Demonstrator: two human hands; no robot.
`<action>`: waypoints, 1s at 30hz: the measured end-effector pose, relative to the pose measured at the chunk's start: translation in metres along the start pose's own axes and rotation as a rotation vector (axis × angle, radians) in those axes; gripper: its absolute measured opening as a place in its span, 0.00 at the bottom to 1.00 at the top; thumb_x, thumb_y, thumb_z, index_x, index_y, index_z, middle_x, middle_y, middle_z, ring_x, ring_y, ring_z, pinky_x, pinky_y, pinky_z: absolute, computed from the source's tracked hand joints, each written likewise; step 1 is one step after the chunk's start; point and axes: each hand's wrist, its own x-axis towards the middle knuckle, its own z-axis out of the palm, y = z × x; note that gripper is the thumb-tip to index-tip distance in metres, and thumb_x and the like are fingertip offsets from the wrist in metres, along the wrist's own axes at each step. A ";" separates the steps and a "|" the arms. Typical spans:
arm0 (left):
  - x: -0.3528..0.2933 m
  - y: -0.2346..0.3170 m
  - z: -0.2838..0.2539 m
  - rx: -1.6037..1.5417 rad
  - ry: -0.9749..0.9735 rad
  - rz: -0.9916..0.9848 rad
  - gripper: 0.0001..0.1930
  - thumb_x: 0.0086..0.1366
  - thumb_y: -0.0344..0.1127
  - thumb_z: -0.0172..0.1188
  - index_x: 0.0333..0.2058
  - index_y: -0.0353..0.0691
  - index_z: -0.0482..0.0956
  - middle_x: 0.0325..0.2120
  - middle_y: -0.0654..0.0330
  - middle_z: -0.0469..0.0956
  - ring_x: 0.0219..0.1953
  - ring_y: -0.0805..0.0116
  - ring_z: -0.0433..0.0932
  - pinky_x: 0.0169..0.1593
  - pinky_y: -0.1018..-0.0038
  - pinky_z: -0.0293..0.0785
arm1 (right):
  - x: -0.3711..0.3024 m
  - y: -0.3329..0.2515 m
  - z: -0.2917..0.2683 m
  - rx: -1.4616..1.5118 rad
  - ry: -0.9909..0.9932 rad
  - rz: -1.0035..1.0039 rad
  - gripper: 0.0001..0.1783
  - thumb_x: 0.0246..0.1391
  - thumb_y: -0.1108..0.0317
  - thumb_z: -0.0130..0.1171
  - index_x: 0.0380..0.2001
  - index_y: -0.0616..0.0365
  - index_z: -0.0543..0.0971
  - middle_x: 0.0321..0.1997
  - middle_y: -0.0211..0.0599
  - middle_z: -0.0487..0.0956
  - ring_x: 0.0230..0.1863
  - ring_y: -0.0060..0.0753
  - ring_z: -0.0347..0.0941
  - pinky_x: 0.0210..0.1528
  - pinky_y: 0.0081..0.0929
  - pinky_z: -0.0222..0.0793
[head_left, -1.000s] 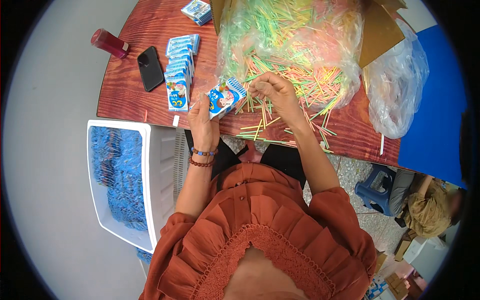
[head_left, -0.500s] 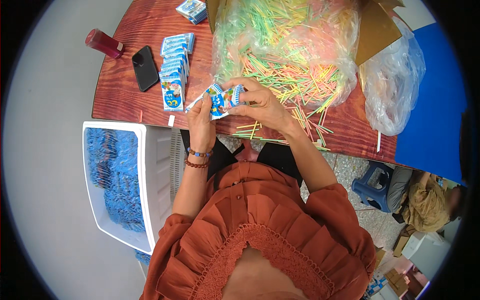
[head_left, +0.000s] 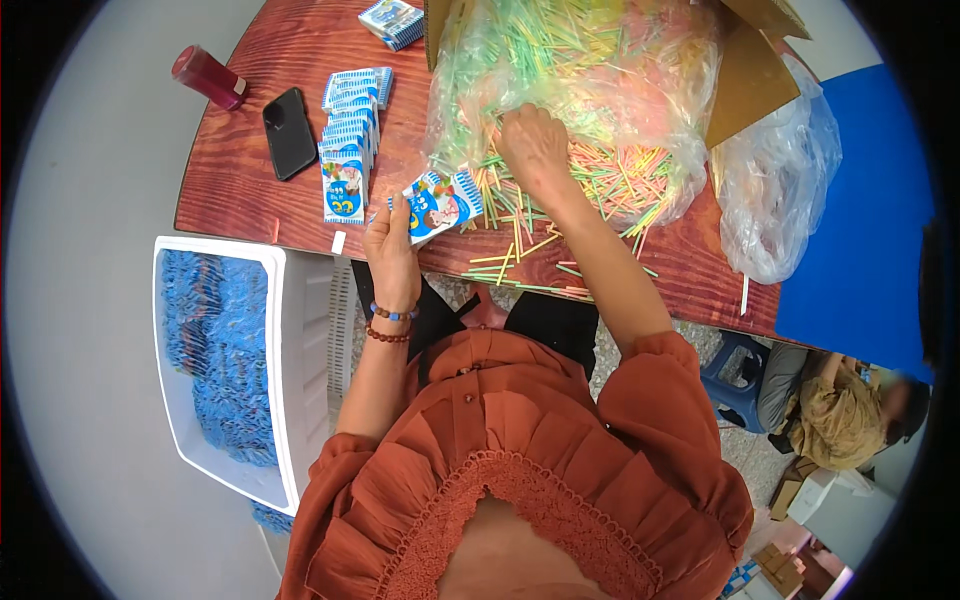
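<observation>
My left hand (head_left: 394, 250) is closed on a small blue-and-white printed packet (head_left: 443, 207), pinched by its left end between thumb and fingers over the table's front edge. My right hand (head_left: 535, 150) reaches into the pile of thin pink, green and yellow sticks (head_left: 625, 180), back of the hand up. Its fingers bend down among the sticks and plastic, so their tips are hidden. A clear plastic bag (head_left: 460, 120) lines the cardboard box (head_left: 755, 95) and holds most of the sticks. Some sticks lie loose on the wood close to the front edge.
Left of my hands lie a row of overlapping packets (head_left: 345, 170), a black phone (head_left: 289, 134) and a red bottle (head_left: 209, 78). More packets (head_left: 392, 22) sit behind. A white bin (head_left: 285, 400) full of blue packets stands at left. Crumpled plastic (head_left: 775, 190) lies right; another person (head_left: 840, 420) is beyond.
My right hand has let go of the packet and moved up and right into the stick pile. My left hand keeps the packet, nearly in place.
</observation>
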 end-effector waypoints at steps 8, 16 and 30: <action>-0.004 0.003 -0.009 -0.048 0.006 -0.006 0.13 0.71 0.38 0.51 0.40 0.34 0.78 0.35 0.63 0.80 0.34 0.80 0.78 0.39 0.80 0.76 | -0.004 -0.011 -0.004 -0.089 -0.103 -0.030 0.18 0.61 0.62 0.44 0.30 0.60 0.81 0.35 0.46 0.78 0.40 0.45 0.75 0.42 0.44 0.67; -0.006 0.002 -0.008 -0.094 0.038 -0.036 0.11 0.71 0.36 0.52 0.42 0.34 0.77 0.36 0.63 0.80 0.34 0.80 0.78 0.40 0.79 0.76 | -0.007 0.040 -0.022 0.446 -0.402 0.006 0.19 0.65 0.57 0.42 0.39 0.65 0.72 0.32 0.47 0.78 0.34 0.41 0.76 0.39 0.40 0.69; 0.004 -0.023 0.037 -0.133 -0.098 -0.165 0.13 0.71 0.39 0.52 0.43 0.34 0.77 0.40 0.58 0.80 0.40 0.70 0.79 0.44 0.70 0.75 | -0.027 0.085 -0.035 1.656 -0.520 0.471 0.10 0.65 0.68 0.48 0.40 0.65 0.69 0.32 0.34 0.75 0.34 0.28 0.74 0.42 0.28 0.72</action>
